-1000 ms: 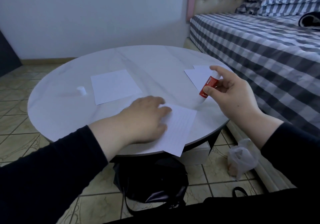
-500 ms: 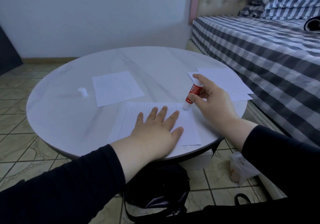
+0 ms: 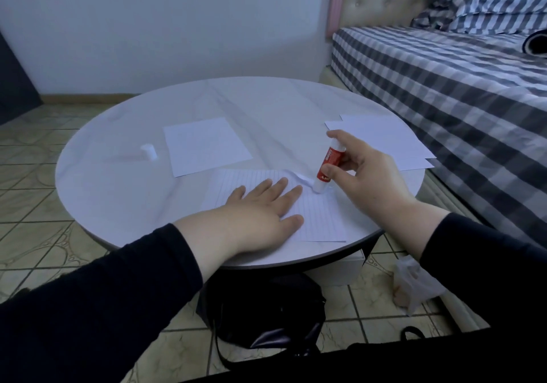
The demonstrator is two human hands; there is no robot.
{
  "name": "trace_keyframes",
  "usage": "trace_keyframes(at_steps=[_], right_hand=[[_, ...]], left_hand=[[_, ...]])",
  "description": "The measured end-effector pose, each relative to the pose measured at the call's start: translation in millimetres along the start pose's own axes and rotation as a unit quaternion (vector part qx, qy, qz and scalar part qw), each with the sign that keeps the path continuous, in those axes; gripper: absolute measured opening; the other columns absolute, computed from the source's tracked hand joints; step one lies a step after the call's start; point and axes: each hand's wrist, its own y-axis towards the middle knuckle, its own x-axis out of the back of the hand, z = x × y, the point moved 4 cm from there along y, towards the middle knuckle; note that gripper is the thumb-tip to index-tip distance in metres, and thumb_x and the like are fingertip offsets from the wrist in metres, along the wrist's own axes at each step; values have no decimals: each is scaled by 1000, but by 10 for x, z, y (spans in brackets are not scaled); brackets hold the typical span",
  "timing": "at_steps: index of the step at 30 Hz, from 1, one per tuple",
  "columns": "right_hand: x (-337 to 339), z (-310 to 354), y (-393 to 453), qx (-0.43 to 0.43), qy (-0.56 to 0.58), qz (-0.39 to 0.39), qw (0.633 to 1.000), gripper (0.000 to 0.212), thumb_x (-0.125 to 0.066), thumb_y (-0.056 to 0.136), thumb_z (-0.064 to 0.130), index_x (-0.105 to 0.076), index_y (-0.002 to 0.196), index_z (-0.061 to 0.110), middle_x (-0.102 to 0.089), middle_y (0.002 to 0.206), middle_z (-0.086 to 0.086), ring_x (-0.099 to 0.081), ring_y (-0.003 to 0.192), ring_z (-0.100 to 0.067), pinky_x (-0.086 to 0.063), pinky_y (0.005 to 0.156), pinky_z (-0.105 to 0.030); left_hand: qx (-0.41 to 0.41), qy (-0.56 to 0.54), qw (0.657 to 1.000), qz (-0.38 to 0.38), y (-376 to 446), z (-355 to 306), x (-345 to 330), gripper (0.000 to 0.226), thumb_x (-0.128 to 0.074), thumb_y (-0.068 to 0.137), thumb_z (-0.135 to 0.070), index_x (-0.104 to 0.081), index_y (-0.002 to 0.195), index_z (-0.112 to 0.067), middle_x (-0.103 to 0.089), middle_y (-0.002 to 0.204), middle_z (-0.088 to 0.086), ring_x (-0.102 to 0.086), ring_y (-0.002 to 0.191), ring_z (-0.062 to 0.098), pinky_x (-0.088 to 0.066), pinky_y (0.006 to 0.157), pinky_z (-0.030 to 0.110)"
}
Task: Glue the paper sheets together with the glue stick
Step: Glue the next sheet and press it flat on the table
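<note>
On the round desk (image 3: 124, 181), the left hand (image 3: 260, 214) lies flat on lined paper (image 3: 322, 219) while the right hand (image 3: 370, 175) grips a glue stick (image 3: 328, 166), its tip touching the wrinkled sheet.

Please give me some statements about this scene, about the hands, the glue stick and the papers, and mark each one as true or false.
1. The right hand holds the glue stick with its lower end down on the lined sheet. True.
2. The left hand is lifted clear above the table. False: it lies flat on the lined sheet with straight fingers.
3. The white cap is on the glue stick. False: it lies on the table, left of the blank sheet.
4. The lined sheet is crumpled beside the glue stick's tip. True.
5. More sheets lie at the table's right edge, near the bed. True.
</note>
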Motion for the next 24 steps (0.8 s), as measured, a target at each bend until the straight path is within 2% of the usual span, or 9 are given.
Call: trace_keyframes(at_steps=[2,5,7,11,14,17,19,21,24], right_hand=[[116,5,21,2,3,-50,999,49,-68,87,17,-53,131,31,-64,85,17,-64,84,-3,-41,81,-2],[382,23,60,-17,66,-144,987,50,-69,87,20,-53,132,33,-66,89,13,-65,87,-5,-49,89,-21],[481,59,52,-20,99,-170,980,50,-69,87,21,-52,133,33,-66,93,8,-65,87,-6,-50,90,-23],[395,86,25,-19,90,-135,987,50,-69,87,23,-52,131,38,-67,91,9,-65,85,-5,-50,87,-24],[193,15,35,-26,68,-90,993,50,-70,86,23,-53,130,38,-66,90,14,-62,81,1,-46,81,-12],[14,-4,42,-12,44,-38,998,52,-70,87,21,-52,133,34,-63,90,18,-61,82,3,-41,77,-3],[-37,-6,69,2,-1,-11,1000,51,-68,88,20,-50,134,32,-62,89,17,-62,85,-3,-40,76,-5],[-13,-38,115,-9,-17,-17,1000,50,-67,88,20,-50,134,31,-62,90,13,-62,88,-8,-40,79,-11],[108,-93,142,-35,20,-65,997,49,-67,88,21,-51,133,34,-64,87,17,-62,86,-3,-43,79,-10]], left_hand=[[1,-4,1000,2,-12,0,1,60,-17,100,-56,10,151,-41,19,160,-12,17,147,10,9,119,45],[4,3,1000,-2,-28,0,-2,60,-15,100,-56,11,151,-41,18,160,-12,16,147,10,6,119,46],[2,21,1000,-14,-32,-14,12,60,-14,99,-56,10,152,-39,15,161,-11,13,148,12,2,119,47],[7,58,998,-33,-46,-70,58,63,-17,98,-58,2,153,-36,3,163,-7,1,148,17,-9,116,49],[2,79,995,-65,-44,-141,99,67,-22,95,-63,-7,153,-33,-13,158,0,-13,142,24,-20,111,47],[0,79,993,-86,-23,-158,108,74,-24,91,-69,-11,153,-30,-18,155,2,-17,138,25,-22,109,45],[-1,75,994,-85,-4,-142,99,76,-24,89,-71,-11,153,-30,-17,155,0,-17,138,25,-21,110,44],[-7,76,994,-80,11,-114,98,76,-24,90,-71,-9,153,-31,-15,155,-1,-16,138,24,-20,110,44],[-19,68,996,-63,33,-48,76,75,-23,91,-69,-4,154,-33,-9,157,-4,-9,142,22,-15,114,42]])
